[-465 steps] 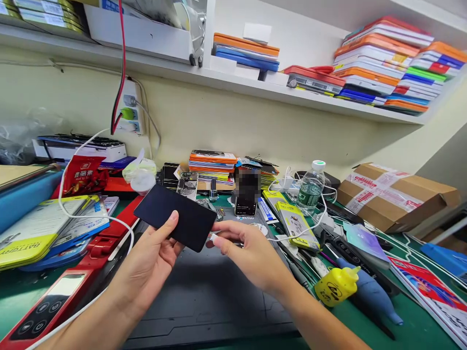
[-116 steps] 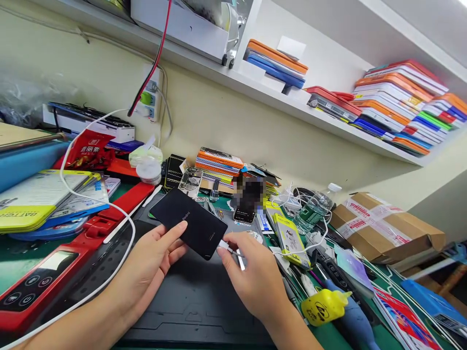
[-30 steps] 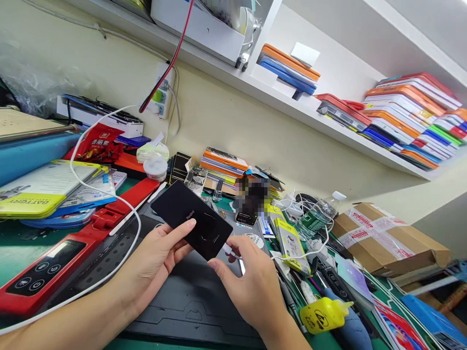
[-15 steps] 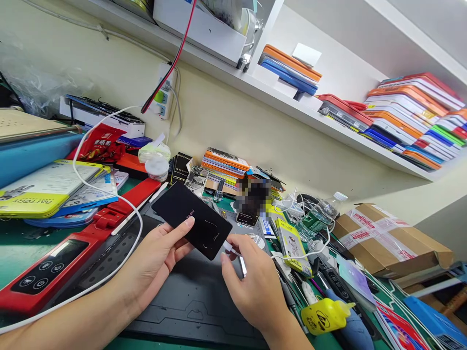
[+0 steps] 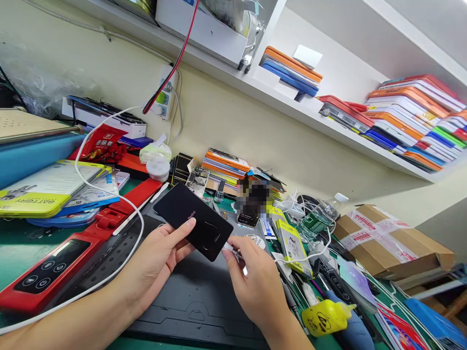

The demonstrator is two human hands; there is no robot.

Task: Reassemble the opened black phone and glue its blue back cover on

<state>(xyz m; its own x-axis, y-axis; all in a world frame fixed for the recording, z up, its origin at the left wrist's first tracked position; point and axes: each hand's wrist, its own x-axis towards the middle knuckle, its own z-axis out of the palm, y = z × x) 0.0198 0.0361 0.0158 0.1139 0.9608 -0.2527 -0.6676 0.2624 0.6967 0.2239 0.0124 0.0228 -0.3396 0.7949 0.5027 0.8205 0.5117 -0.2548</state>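
Note:
A black phone [image 5: 197,218] with a Redmi logo on its screen is tilted above the dark grey work mat [image 5: 189,296]. My left hand [image 5: 166,253] is closed on its near left part, thumb on the screen and fingers underneath. At the phone's lower right end, my right hand [image 5: 251,272] pinches the white plug [image 5: 228,246] of a cable. The plug meets the phone's edge; whether it sits fully in the port cannot be made out. From behind the right hand the white cable [image 5: 310,255] runs off to the right.
A red device [image 5: 47,272] with a touch panel lies left, beside battery packs [image 5: 47,189]. On the right are a yellow bottle [image 5: 324,317], tools, a plastic bottle [image 5: 321,214] and a cardboard box [image 5: 392,240]. Another white cable [image 5: 140,228] loops over the left side.
My right thumb has moved up and closed on the plug, which now sits against the phone's end. The phone and my left hand have barely shifted.

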